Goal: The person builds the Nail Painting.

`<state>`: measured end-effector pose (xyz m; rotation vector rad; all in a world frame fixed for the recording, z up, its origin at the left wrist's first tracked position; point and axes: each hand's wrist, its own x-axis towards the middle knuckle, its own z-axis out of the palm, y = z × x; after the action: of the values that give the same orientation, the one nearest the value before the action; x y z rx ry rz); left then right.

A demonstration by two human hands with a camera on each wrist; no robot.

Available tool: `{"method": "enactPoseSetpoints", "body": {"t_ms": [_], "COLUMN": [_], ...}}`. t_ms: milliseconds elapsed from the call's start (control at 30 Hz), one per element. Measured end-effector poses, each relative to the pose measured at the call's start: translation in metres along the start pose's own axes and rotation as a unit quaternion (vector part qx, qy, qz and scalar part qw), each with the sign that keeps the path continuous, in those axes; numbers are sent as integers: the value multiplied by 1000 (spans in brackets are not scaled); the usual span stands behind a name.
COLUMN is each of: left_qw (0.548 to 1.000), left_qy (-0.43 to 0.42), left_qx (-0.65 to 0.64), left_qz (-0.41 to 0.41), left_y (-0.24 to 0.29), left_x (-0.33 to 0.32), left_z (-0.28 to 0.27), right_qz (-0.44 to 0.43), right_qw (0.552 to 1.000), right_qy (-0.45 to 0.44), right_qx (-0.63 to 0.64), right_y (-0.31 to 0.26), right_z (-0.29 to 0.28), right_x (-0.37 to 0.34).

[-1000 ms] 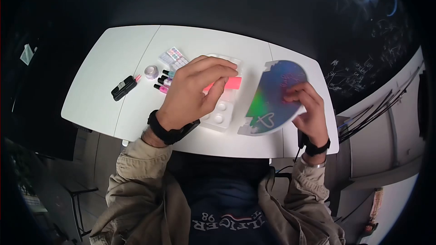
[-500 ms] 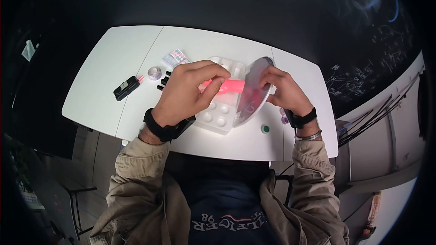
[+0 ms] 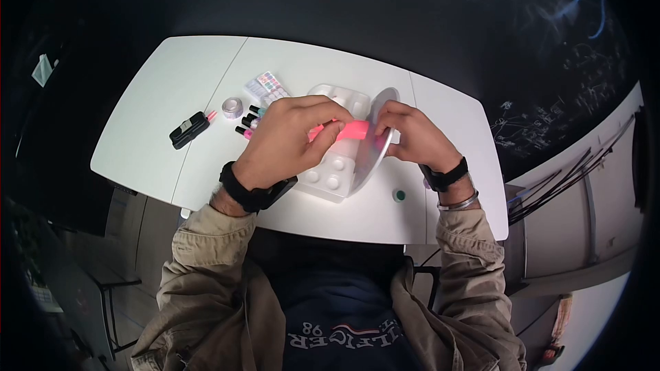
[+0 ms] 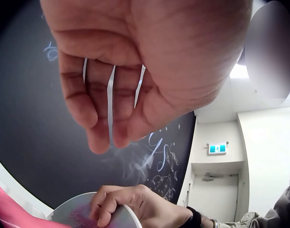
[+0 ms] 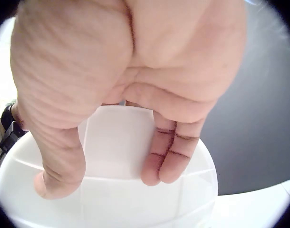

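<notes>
The left hand (image 3: pixel 292 141) hovers over the white tray (image 3: pixel 326 191), its back turned up, wrist a little bent and forearm angled in from the lower left; its fingers hang loosely curved, unladen, the thumb drawn in so that only a narrow gap shows beside the fingertips. Seen from above, thumb and forefinger overlap the pink piece (image 3: pixel 355 130) lying across the tray, but in the left wrist view that piece sits off to one side, apart from the hand. The right hand (image 3: pixel 419 139) comes in from the right with a bent wrist and pinches the rounded rim of the lid (image 3: pixel 373 159), some fingers hooked over onto the shiny inner face, while the thumb and two others lie along the white outer side. The lid stands tilted up at the tray's right edge, its straight side low, its curved side raised in the grip. A small green-topped pot (image 3: pixel 399 195) rests on the white surface (image 3: pixel 148 130) near the right forearm, below the lid.
</notes>
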<state>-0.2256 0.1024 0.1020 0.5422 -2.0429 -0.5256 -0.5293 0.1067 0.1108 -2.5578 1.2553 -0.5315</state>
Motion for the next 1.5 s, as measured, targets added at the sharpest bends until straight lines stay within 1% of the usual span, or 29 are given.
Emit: {"method": "enactPoseSetpoints", "body": {"t_ms": [133,233,300,433,500,600,633,733,867,967,1000,1100,1133,1200,1233,1333,1433,1467,1500], "left_qw": [1000,1000,1000,1000,999,999,999,1000,1000,999,999,1000,1000,999,999,999,999,999,999], "left_qy": [-14,-24,-29,-24,-17,-33,-31,-24,-20,-23,-25,-9,-10,-13,-9,5,21,24,27], "left_qx": [-10,-10,-3,2,-1,-5,-4,1,19,30,31,25,25,23,21,25,42,44,46], "left_qz": [6,11,12,19,31,6,10,18,-2,-22,-28,-14,-17,-23,-25,-21,-9,-9,-9], "left_y": [0,1,-1,-1,-2,0,1,4,3,2,3,0,2,5,6,7,5,3,1], "left_x": [0,-1,-2,-1,-1,-2,-2,0,-2,-2,-1,0,0,1,0,0,1,1,1], "left_z": [6,10,12,9,10,11,12,10,4,-1,-2,-3,-3,-5,-5,-8,-14,-16,-18], "right_qz": [-15,-16,-13,-9,-9,6,10,-14,39,120,119,144,149,188,206,209,219,235,230], "right_qw": [1000,999,999,999,999,998,997,1000,992,984,982,979,975,960,950,947,942,937,941], "right_qy": [-4,-31,-33,-40,-40,-49,-51,-20,87,115,134,140,160,188,203,235,254,259,248], "right_qx": [-2,0,10,12,-24,-46,-50,1,-86,-66,-61,21,43,91,115,74,15,21,8], "right_y": [1,2,6,6,2,-4,-4,0,-22,-54,-57,-72,-78,-84,-85,-66,-49,-47,-41], "right_z": [7,13,18,21,22,25,24,30,45,45,49,64,71,84,89,100,92,88,82], "right_x": [7,14,18,22,25,25,23,13,-11,-28,-34,-45,-47,-47,-49,-55,-70,-75,-81]}}
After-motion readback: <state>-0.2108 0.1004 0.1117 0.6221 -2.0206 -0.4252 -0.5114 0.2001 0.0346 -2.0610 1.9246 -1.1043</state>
